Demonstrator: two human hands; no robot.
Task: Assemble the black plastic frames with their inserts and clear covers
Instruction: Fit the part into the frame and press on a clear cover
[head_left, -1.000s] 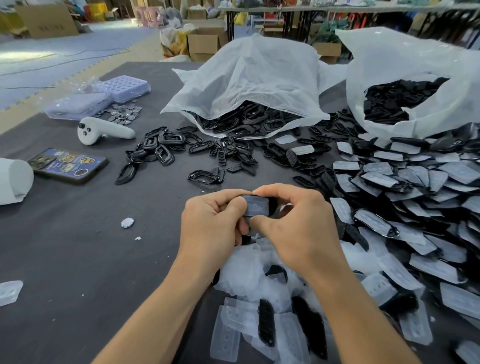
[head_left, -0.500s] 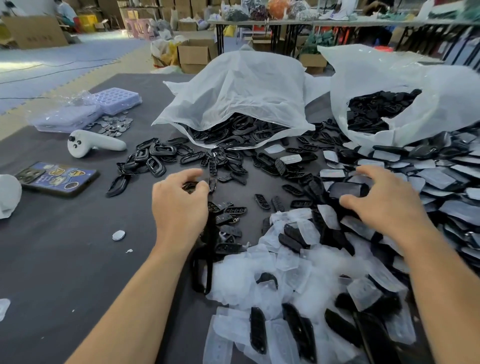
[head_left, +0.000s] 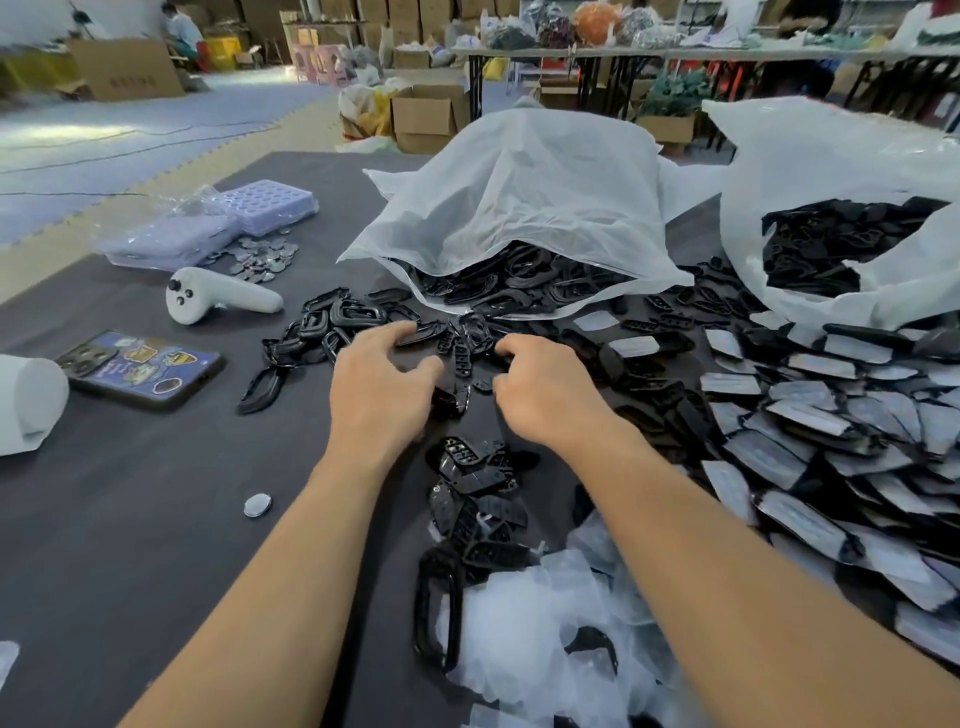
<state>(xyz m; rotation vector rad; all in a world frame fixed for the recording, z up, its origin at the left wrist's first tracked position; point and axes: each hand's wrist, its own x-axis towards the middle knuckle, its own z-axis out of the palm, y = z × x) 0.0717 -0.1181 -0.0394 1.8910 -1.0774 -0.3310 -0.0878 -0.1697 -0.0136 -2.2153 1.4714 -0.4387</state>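
Observation:
Loose black frames (head_left: 343, 317) and small black inserts (head_left: 462, 358) lie scattered in front of a white bag (head_left: 519, 208) that spills more black parts. My left hand (head_left: 384, 384) hovers over them with fingers spread, its fingertips at a frame, holding nothing. My right hand (head_left: 545, 395) is beside it, fingers bent down over the inserts; nothing shows in its grip. Nearer me lie a heap of inserts (head_left: 478, 483) and a pile of clear covers (head_left: 519, 613). Finished pieces (head_left: 810, 431) are heaped at the right.
A second white bag (head_left: 831, 156) of black parts stands at the back right. On the left are a white controller (head_left: 218, 299), a phone (head_left: 140, 366), a white roll (head_left: 26, 405), purple trays (head_left: 208, 234) with metal discs (head_left: 260, 257), and one loose disc (head_left: 257, 504).
The assembled piece both hands held a second ago was put on the right pile. Both hands then moved forward to the loose frames and inserts; the right hand swung left.

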